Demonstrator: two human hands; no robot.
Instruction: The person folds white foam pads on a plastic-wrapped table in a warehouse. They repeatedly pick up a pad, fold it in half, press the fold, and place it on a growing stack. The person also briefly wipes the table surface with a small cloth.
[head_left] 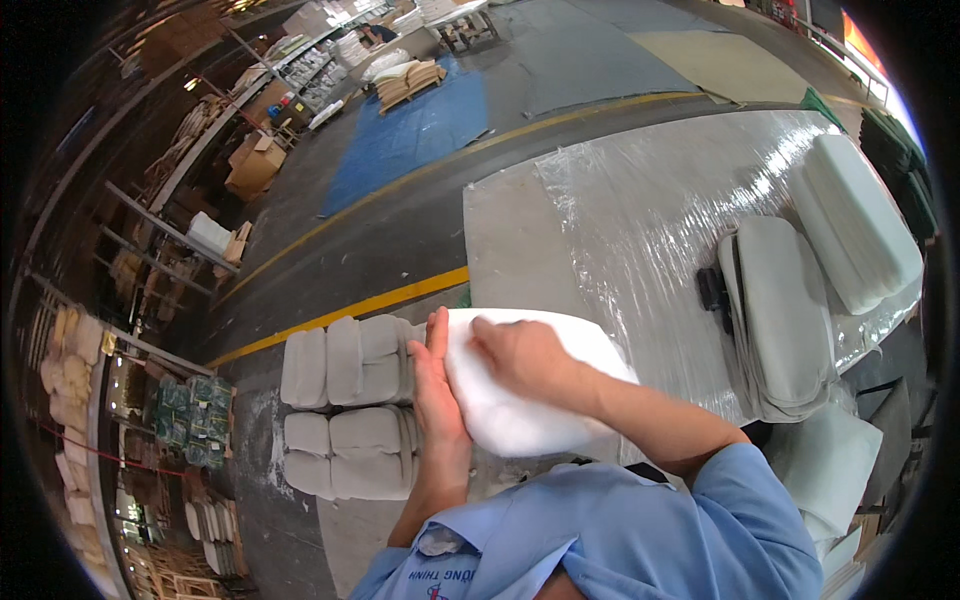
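A thick white cushion pad with rounded corners is in front of my body, just above the grey shirt-side edge of the work table. My left hand lies flat against its left end, fingers stretched out and pointing away from me. Over the top face reaches my right arm, and my right hand is there with its fingers curled in, slightly blurred. Whether the fingers pinch anything is hidden. Grey padded cushions stand in rows on the left, beyond my left forearm.
A plastic-covered table spreads ahead and right. On it lie a stack of grey covers, a black object and pale foam pads. A blue sheet covers part of the floor. Shelving lines the left.
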